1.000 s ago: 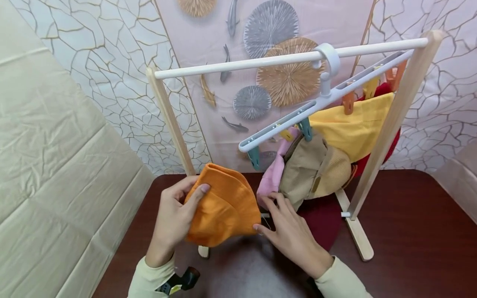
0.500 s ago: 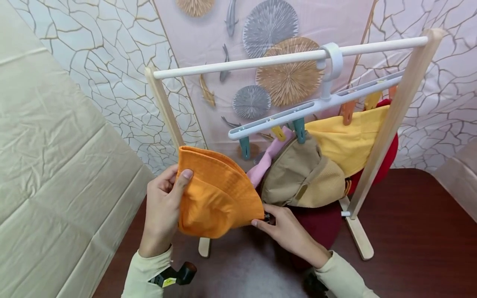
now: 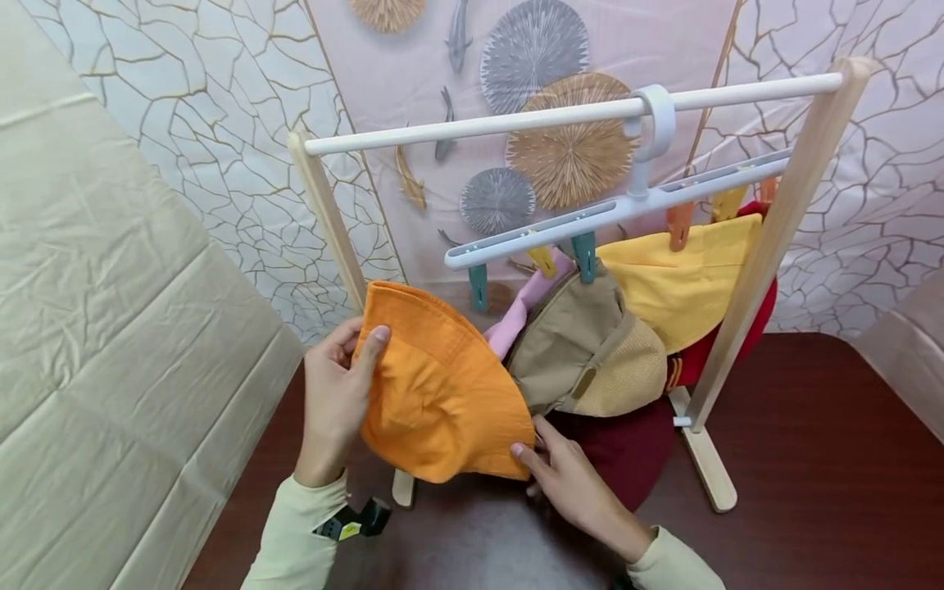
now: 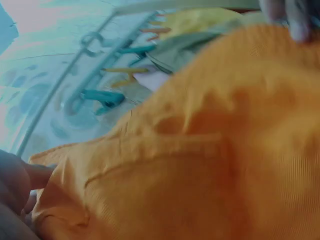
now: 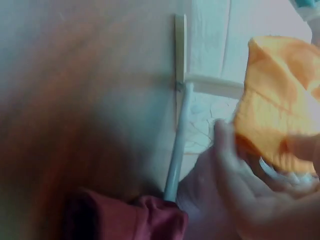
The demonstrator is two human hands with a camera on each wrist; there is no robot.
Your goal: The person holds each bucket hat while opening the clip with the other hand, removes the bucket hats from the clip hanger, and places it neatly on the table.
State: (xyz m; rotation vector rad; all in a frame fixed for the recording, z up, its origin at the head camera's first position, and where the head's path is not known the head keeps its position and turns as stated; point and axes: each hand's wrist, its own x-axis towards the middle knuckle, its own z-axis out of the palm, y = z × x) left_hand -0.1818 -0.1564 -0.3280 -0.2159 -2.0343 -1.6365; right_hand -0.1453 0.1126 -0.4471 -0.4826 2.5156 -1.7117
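An orange bucket hat (image 3: 435, 385) is held up in front of the hanger, folded flat and spread between both hands. My left hand (image 3: 335, 401) grips its upper left edge, thumb on the front. At the lower right brim my right hand (image 3: 578, 483) pinches the fabric between thumb and fingers. In the left wrist view the orange hat (image 4: 200, 160) fills most of the picture. Behind it, a white clip hanger (image 3: 619, 209) carries a teal clothespin (image 3: 478, 287) with nothing in it at its left end. A khaki cap (image 3: 575, 336) hangs close beside the orange hat.
A wooden rack with a white rod (image 3: 472, 129) bears the hanger. Also hanging there are a pink cloth item (image 3: 516, 315), a yellow hat (image 3: 682, 279) and a red cap (image 3: 760, 319). Maroon fabric (image 3: 627, 451) is low behind my right hand, above the dark table (image 3: 826, 459).
My right hand has moved from beside the pink item onto the orange hat's brim. The hat has risen and is spread wider. The hanger's left end has swung left and up.
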